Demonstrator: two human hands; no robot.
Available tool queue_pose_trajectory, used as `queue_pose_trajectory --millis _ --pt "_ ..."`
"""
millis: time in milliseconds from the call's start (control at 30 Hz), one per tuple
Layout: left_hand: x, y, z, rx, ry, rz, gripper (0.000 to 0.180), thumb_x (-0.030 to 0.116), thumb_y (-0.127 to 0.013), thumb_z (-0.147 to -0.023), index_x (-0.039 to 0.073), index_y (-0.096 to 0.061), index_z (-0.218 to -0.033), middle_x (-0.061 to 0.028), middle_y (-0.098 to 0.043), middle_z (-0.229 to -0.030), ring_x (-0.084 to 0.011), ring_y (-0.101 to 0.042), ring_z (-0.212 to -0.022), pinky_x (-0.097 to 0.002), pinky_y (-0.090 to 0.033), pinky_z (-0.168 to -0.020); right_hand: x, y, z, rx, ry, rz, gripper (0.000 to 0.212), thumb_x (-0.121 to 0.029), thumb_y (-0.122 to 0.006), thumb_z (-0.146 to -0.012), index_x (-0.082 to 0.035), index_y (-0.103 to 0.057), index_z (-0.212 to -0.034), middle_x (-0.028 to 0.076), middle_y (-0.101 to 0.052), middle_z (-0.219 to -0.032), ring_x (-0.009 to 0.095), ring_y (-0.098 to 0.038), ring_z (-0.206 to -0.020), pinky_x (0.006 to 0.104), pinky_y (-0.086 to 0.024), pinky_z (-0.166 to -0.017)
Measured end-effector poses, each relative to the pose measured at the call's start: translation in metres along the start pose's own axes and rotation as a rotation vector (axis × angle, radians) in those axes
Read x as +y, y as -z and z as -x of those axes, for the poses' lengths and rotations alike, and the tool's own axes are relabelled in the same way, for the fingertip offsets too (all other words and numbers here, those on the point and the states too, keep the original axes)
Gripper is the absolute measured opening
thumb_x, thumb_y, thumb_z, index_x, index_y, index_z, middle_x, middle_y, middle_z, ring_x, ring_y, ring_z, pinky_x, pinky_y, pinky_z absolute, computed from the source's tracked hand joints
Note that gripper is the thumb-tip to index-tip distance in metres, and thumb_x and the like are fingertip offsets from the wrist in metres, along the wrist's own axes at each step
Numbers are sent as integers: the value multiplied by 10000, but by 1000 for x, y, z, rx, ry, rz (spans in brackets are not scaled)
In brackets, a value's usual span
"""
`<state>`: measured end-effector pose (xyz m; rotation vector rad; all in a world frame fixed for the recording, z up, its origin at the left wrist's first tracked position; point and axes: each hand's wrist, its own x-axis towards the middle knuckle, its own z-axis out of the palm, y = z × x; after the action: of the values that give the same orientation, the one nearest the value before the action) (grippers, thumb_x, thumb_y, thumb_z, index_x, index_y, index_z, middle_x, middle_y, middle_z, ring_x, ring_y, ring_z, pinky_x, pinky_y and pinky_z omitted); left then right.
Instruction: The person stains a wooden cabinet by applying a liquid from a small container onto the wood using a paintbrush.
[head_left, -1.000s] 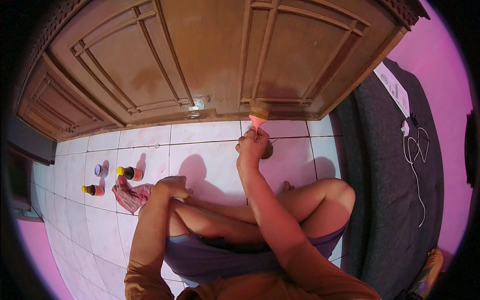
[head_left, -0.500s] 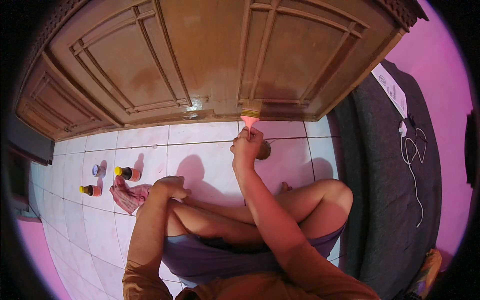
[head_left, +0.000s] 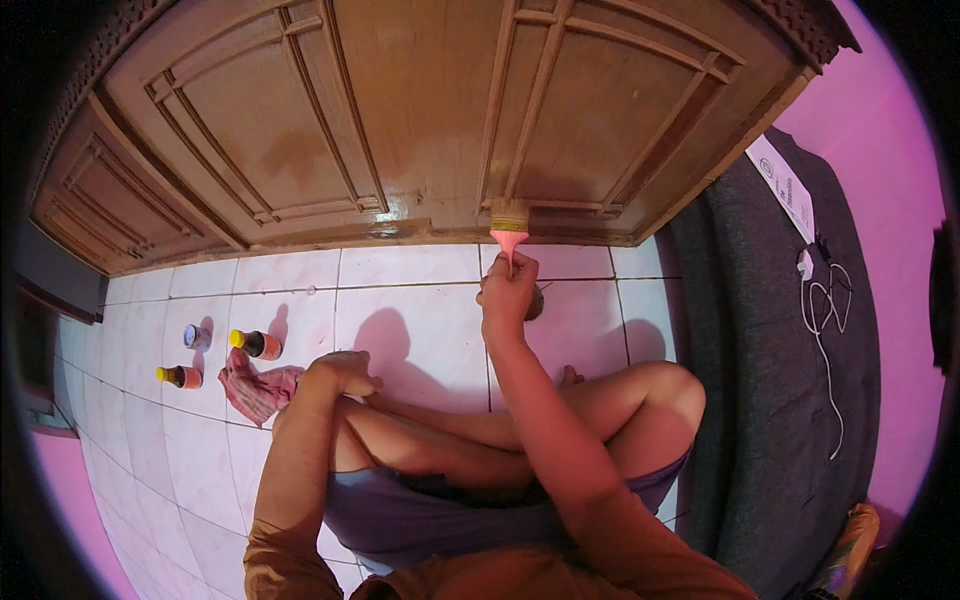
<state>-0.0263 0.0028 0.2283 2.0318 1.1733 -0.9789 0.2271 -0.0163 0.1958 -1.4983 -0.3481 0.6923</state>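
My right hand (head_left: 507, 292) is closed around the pink-orange handle of a flat paintbrush (head_left: 511, 226). The brush's bristles touch the lower frame of a brown wooden cabinet (head_left: 420, 130), by the bottom left corner of its right panel. Partly hidden behind that hand, a small brownish round container (head_left: 537, 303) sits on the floor. My left hand (head_left: 345, 371) rests over my bent left knee, loosely open and empty, its fingers only partly visible. Close to it on the left lies a crumpled pink cloth (head_left: 258, 388). Wet-looking shine marks the cabinet's lower rail left of the brush.
Two dark bottles with yellow caps, one larger (head_left: 256, 345) and one smaller (head_left: 180, 377), stand with a small round tin (head_left: 196, 337) on the white tiles (head_left: 410, 265). A dark grey cushion (head_left: 770, 370) at the right carries a white box (head_left: 782, 190) and a white cable (head_left: 826, 370).
My right hand has shifted slightly right with the paintbrush, its bristles moving a little along the cabinet's lower edge. My left hand stays in place.
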Motion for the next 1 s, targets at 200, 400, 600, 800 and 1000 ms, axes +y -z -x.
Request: queue_pose_trajectory --millis 200,400,600,800,1000 --pt "7 5 5 17 -3 29 620 478 -595 -847 -32 -566 -1199 -221 -639 -1192 -352 -614 -1112 -427 -475 -943 5 0 -12 63 157 -54 243 -176 -532 -978 15 -453 -1105 121 -579 -831 195 -582 -671 342 -472 -604" --pt "2 1 3 6 13 9 642 491 -599 -837 -36 -565 -1203 -214 -633 -1206 -343 -607 -1124 -418 -475 -943 0 -3 -1 -9 -74 7 225 -177 -529 -984 2 -461 -1101 116 -582 -810 178 -586 -648 310 -468 -582" --pt "9 6 5 8 -2 20 636 494 -595 -840 -40 -576 -1186 -216 -641 -1185 -348 -616 -1104 -427 -480 -930 7 3 -19 44 188 -46 226 -193 -543 -976 -17 -458 -1090 105 -567 -744 187 -551 -542 331 -458 -502" --pt "-1 -2 -2 11 -24 5 632 502 -600 -831 -34 -579 -1166 -216 -646 -1171 -346 -622 -1091 -428 -484 -918 -8 3 -7 -12 -27 -5 238 -210 -545 -972 -15 -458 -1077 95 -564 -738 187 -542 -524 333 -437 -451" --pt "10 9 8 -27 30 34 669 473 -607 -827 -42 -555 -1251 -220 -612 -1261 -335 -583 -1188 -415 -459 -984 -26 4 -12 -2 199 6 198 -186 -527 -976 -34 -443 -1070 55 -523 -711 128 -476 -483 288 -376 -394"
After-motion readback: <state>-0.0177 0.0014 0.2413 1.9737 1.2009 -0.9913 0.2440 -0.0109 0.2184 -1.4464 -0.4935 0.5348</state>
